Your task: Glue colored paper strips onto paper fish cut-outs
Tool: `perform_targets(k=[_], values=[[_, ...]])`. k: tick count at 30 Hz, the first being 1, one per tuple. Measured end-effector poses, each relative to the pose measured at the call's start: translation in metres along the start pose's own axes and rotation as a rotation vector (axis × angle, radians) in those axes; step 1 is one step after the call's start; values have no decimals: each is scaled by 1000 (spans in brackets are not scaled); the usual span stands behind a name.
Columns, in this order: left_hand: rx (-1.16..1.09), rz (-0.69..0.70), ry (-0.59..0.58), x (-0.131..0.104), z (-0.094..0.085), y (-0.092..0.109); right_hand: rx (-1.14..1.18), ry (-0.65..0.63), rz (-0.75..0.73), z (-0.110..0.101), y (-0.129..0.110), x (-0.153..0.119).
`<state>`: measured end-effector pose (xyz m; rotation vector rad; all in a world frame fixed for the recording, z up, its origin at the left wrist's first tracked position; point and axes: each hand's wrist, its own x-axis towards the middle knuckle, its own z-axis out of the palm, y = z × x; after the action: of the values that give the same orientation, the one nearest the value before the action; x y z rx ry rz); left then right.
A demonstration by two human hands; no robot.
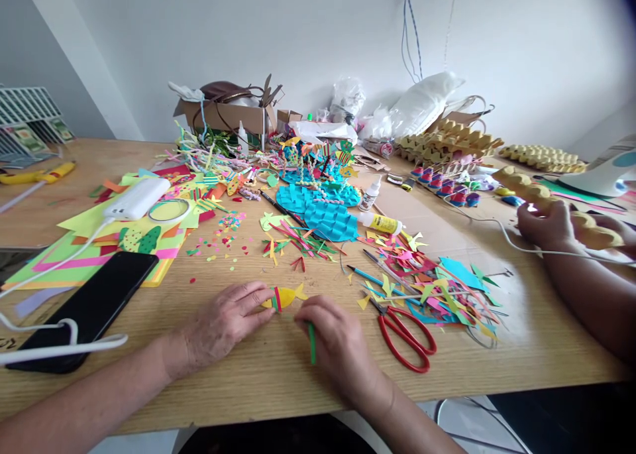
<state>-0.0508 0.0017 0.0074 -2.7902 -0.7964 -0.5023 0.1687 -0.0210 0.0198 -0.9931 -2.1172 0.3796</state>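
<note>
A small yellow paper fish (287,297) with red and green stripes lies at the near middle of the table. My left hand (231,321) holds its left end, the thumb and fingers closed on it, so part of the fish is hidden. Just right of the fish's tail is my right hand (338,344), its fingers closed on a narrow green paper strip (312,343) that hangs down below them. What the fingertips grip is partly hidden. Red-handled scissors (406,338) lie to the right of that hand.
Paper scraps (437,288) and pencils cover the right middle. A black phone (94,308), white power bank (138,199) and cable sit left on coloured paper. Blue paper pieces (330,221), a glue bottle (382,223) and boxes stand farther back. Another person's hands (551,227) hold an egg-carton strip (591,232).
</note>
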Motion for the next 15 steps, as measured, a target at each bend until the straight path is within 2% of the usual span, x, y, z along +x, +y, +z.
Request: perform_targets(k=[2,5,13,15], values=[[15,8,21,1,0,0,108,88,88,-4,3,1],[31,13,38,1,1,1,182,129,126,-10,5,0],[23,30,99,1,-6,2,174,234,189,-15,11,-1],[-75,-48,124,3,-10,4,172,262,178,-15,9,-1]])
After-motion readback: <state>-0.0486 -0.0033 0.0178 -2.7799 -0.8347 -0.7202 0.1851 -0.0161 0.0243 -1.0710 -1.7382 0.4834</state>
